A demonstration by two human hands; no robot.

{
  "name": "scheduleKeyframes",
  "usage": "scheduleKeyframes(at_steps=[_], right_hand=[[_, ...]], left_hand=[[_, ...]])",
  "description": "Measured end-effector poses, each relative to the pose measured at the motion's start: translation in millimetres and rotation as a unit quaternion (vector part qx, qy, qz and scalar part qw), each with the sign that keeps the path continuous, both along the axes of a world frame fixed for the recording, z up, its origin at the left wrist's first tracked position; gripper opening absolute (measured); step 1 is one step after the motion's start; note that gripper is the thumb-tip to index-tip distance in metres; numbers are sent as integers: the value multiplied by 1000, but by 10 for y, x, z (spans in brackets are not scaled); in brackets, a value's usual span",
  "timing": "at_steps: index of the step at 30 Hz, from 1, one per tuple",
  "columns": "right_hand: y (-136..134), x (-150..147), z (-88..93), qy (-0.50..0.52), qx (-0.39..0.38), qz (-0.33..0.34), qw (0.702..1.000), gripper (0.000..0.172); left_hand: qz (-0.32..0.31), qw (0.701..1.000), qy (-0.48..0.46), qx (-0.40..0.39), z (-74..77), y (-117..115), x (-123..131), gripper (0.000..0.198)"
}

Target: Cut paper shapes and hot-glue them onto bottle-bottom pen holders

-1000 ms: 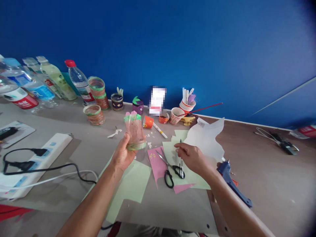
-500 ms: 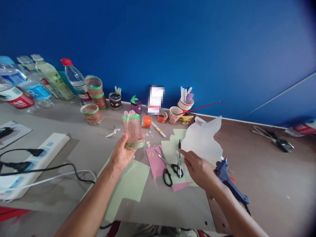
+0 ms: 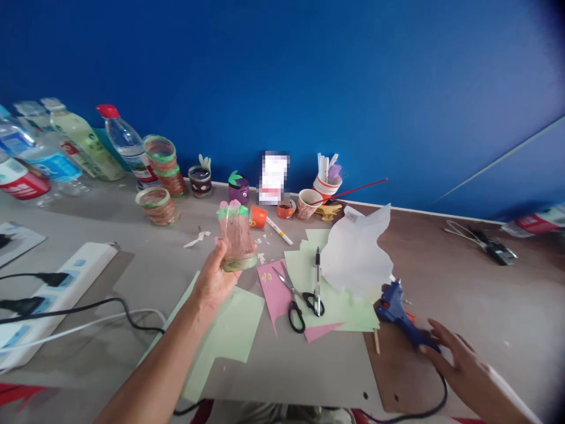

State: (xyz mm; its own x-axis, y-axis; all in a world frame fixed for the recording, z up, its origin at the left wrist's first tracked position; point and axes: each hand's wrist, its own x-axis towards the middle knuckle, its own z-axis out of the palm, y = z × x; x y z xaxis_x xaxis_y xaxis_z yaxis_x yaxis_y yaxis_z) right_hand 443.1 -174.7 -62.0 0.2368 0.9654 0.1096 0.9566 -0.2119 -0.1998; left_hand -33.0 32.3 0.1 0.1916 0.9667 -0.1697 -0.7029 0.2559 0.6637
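Observation:
My left hand [image 3: 212,278] is closed around the base of a clear cut plastic cup [image 3: 235,235] with pinkish sides and green and pink trim at its top, held upright above the table. My right hand [image 3: 459,366] is at the lower right with fingers stretched out, its fingertips at the handle of a blue glue gun [image 3: 401,318] that lies on the brown board. A black pen [image 3: 316,272] and black-handled scissors [image 3: 295,297] lie on green paper [image 3: 335,294] and pink paper [image 3: 278,290] between my hands.
A white paper cut-out [image 3: 355,252] lies behind the glue gun. Plastic bottles [image 3: 126,144], decorated cups [image 3: 158,205] and a pen cup [image 3: 325,185] line the blue wall. A white power strip [image 3: 57,288] with black cables sits at the left. A tool [image 3: 485,247] lies far right.
My right hand let go of the pen, which now lies on the green paper, and moved right and down to the glue gun's handle. My left hand still holds the cup.

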Motion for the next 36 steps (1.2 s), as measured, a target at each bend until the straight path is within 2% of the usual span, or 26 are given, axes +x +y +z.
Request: scheduleKeyframes(at_steps=[2,4,9,13,17,20,23,29,33,36], right_hand=[[11,-37,-6,10,-42,23,999,49],[74,-144,46,-13,-67,8,998,55],[269,-359,113,-22,-83,-7,996,56],[267,-391,165,-9,-4,17,1000,48],[150,-568,442,-8,86,32,996,54],[145,-836,665,-1,156,6,988,63],[287,-1126,778,16,197,96,975,60],[632,-1801,799,91,209,245,942,59],[665,-2334,817,177,175,359,899,62],[647,-2587,849,204,156,390,884,65]], left_hand=[[5,1000,2,-3,-7,8,4,52],[9,1000,4,0,-6,13,10,52],[10,1000,15,-4,28,2,19,52],[7,1000,22,1,35,-11,21,51],[-4,999,41,12,17,-28,42,45],[-6,997,75,28,16,-41,63,44],[3,992,116,49,25,-41,77,45],[73,981,174,45,-36,23,42,40],[119,957,263,32,-123,70,13,42],[132,933,332,48,-153,82,18,52]])
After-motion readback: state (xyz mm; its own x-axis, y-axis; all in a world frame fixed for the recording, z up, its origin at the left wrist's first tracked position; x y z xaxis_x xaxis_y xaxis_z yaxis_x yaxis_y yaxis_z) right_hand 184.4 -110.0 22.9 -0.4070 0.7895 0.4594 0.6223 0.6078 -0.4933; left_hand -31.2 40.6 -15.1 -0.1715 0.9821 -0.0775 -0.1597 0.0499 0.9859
